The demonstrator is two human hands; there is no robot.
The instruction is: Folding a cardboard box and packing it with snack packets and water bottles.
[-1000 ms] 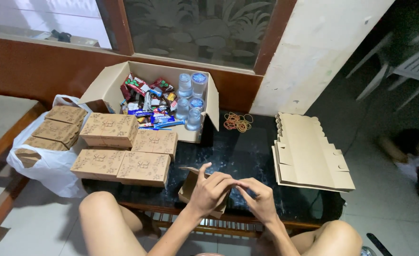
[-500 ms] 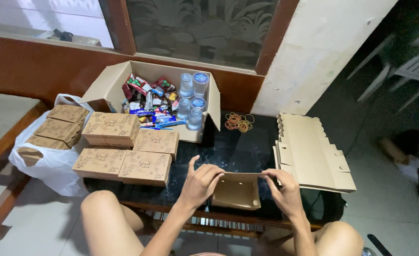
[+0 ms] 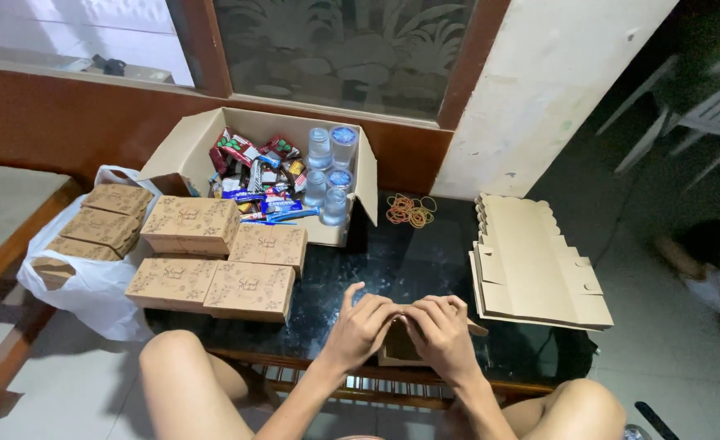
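Observation:
Both my hands meet over a small brown cardboard box (image 3: 399, 349) at the near edge of the dark glass table (image 3: 392, 261). My left hand (image 3: 362, 326) presses on its left side, fingers curled over the top, thumb raised. On the right, my right hand (image 3: 441, 332) covers it, fingers bent down on a flap. Most of the box is hidden under the hands.
Closed brown boxes (image 3: 217, 261) are stacked at left, with more in a white plastic bag (image 3: 91, 244). An open carton (image 3: 266, 175) holds snack packets and water cups. Rubber bands (image 3: 409, 210) lie behind; a stack of flat box blanks (image 3: 535, 265) lies right.
Half a second ago my hands were apart, holding the box open by its sides. Now they have come together over it, folding it closed.

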